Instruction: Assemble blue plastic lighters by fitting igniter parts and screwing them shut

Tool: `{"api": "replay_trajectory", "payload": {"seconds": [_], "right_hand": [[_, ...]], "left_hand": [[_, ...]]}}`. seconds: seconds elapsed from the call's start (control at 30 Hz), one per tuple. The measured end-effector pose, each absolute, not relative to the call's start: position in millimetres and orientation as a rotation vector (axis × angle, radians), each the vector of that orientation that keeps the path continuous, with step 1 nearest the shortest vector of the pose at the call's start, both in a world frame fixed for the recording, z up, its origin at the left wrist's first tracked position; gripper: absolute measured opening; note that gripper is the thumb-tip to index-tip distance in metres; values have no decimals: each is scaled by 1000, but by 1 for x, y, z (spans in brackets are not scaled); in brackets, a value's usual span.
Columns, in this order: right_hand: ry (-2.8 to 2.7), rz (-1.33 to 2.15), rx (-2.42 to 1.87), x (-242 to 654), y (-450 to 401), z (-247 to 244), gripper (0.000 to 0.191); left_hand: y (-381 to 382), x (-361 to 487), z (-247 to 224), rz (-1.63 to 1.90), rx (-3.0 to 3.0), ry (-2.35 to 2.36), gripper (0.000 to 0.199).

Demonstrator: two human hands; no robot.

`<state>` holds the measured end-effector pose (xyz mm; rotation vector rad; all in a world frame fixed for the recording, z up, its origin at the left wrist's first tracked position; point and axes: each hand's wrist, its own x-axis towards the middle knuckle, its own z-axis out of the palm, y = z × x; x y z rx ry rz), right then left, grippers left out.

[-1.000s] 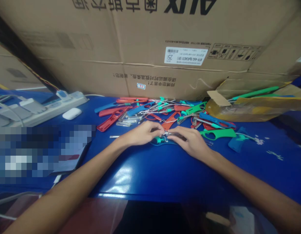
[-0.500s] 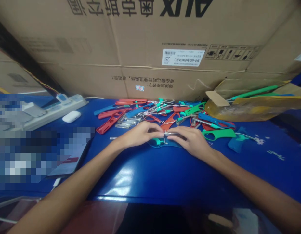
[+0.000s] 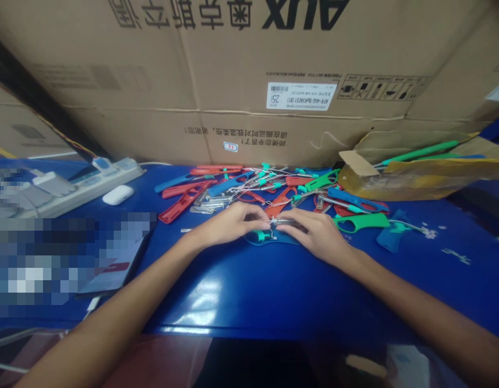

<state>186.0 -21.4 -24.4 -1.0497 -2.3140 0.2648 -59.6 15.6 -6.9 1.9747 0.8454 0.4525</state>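
My right hand [image 3: 314, 229] is closed in a pinch on a slim metal lighter tube [image 3: 285, 221], which lies roughly level and points left. Thumb and forefinger of my left hand [image 3: 238, 222] are pressed together at the tube's left end, on a thin white wire [image 3: 272, 220]. Just below the fingers lies a blue lighter handle half [image 3: 288, 240], partly hidden by my right hand, with a green part [image 3: 259, 235] at its left end. Beyond both hands spreads a pile of red, blue and green lighter handle pieces [image 3: 229, 185], metal tubes and white wires.
A large cardboard box [image 3: 160, 86] stands along the back. An opened carton [image 3: 415, 178] with green and blue lighters lies back right. White scraps [image 3: 429, 233] lie at right. At left are a power strip [image 3: 91, 186], a white earphone case [image 3: 118, 195] and a tablet-like device [image 3: 124, 264].
Both hands keep nearly the same place and grip at the tube's end. The fingertips shift only slightly, and a little more white wire shows between them.
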Motion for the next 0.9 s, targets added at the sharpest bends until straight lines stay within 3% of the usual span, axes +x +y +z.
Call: {"api": "replay_trajectory", "payload": {"seconds": [0.17, 0.33, 0.5, 0.9], "right_hand": [[-2415, 320, -982, 191, -17, -22, 21], [-2424, 392, -922, 193, -14, -21, 22], [-2423, 391, -941, 192, -15, -21, 24], [-2484, 437, -934, 194, -16, -20, 22]], "left_hand": [[19, -73, 7, 507, 2282, 961, 35], [21, -87, 21, 399, 2345, 1043, 23], [22, -88, 16, 240, 2337, 970, 29], [25, -87, 11, 216, 2246, 811, 19]]}}
